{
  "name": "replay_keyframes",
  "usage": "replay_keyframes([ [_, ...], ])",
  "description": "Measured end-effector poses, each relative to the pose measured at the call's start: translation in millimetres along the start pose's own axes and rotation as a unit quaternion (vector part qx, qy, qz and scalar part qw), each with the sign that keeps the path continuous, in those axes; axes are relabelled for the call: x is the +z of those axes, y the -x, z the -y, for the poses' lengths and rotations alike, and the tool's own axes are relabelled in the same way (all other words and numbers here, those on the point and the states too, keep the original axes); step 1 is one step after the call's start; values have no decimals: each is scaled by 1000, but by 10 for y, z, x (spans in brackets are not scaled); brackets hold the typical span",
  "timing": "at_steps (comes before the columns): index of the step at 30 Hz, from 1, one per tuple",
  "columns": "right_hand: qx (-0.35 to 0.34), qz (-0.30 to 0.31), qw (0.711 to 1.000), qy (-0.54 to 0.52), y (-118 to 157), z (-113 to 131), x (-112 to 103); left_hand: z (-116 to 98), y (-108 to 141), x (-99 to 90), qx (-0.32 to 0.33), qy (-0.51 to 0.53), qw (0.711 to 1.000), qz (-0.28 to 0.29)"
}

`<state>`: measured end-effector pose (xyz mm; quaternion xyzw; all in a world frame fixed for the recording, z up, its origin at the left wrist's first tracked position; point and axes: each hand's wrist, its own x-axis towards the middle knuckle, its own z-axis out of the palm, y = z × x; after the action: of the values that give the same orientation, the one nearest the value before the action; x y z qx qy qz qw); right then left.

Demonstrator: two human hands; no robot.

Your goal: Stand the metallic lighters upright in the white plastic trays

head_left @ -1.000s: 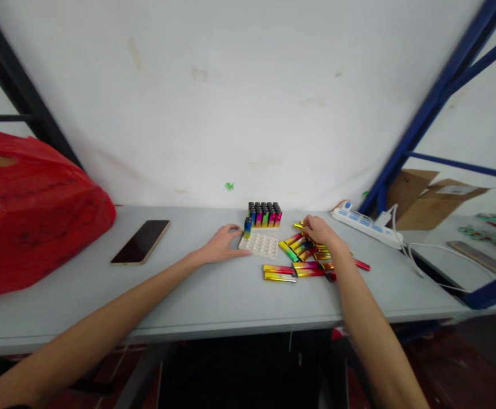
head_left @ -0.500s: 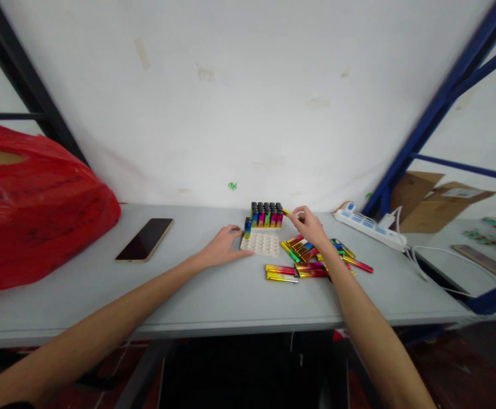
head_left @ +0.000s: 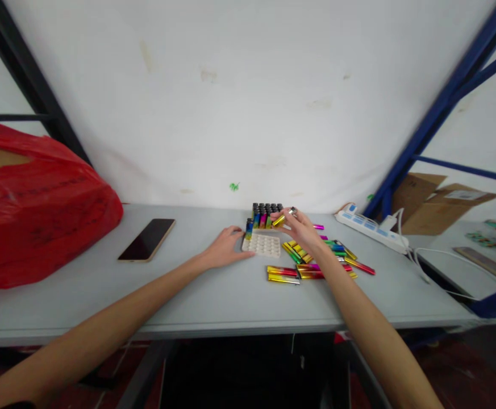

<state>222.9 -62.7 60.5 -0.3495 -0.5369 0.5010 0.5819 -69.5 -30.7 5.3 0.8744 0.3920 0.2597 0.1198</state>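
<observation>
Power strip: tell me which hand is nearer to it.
Right. The right hand, holding a yellow lighter, is to the left of the power strip; the left hand is farther left, at the tray's left edge.

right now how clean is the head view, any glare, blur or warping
Head view: lighting soft and even, faint shadows on the wall; bright glints on the foil-like lighters; the right hand and the lighter in it slightly soft; wide-angle stretch toward the edges, where the red bag looks smeared.
</observation>
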Motion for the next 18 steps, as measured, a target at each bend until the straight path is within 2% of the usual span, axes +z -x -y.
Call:
replay_keyframes([
  [5,23,19,999,-34,8,-40,91,10,5,26,-1,-4,1000,-7],
  [9,58,37,998,4,11,-60,143,9,7,30,2,-10,1000,-3],
  [13,78,-2,994,79,-14,-133,204,9,10,29,4,-19,1000,6],
  [18,28,-54,983,175,-58,-284,217,39,16,32,18,-26,999,18],
])
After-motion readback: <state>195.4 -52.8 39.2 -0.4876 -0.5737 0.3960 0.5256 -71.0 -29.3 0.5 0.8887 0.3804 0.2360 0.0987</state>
